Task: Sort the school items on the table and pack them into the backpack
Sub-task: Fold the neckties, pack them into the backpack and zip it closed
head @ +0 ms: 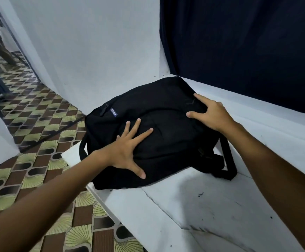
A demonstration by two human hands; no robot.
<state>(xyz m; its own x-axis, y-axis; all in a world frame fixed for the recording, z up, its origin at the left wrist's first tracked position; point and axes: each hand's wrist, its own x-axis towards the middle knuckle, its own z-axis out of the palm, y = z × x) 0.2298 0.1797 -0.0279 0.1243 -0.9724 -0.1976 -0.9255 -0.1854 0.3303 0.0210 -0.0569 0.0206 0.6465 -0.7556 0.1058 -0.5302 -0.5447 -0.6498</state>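
Far left is patterned tile floor (39, 128) and a white wall (86, 51), nothing task-related there. Next, the person's left hand (128, 151) lies flat on the near-left part of the black backpack (166, 135), fingers straight and fanned wide, thumb splayed toward the near edge, pressing rather than gripping. The backpack lies on its side on the white counter (193, 206), near the counter's left end, with a small blue label (114, 112) and a zipper pull (106, 108) on its far-left face; that zipper looks closed, though black-on-black fabric makes it hard to be sure. It looks bulky, as if filled. Further right, the right hand (211, 113) rests on the far-right top of the backpack, fingers spread and slightly bent over the fabric, holding nothing. A strap (228, 160) trails off the right side onto the counter, and a dark curtain (248, 42) hangs behind. No loose school items are visible on the counter. Judgement: packing seems essentially done, with the items inside and the backpack closed, and the hands are just flattening or settling it. What may remain is confirming the zippers and perhaps standing the backpack upright.
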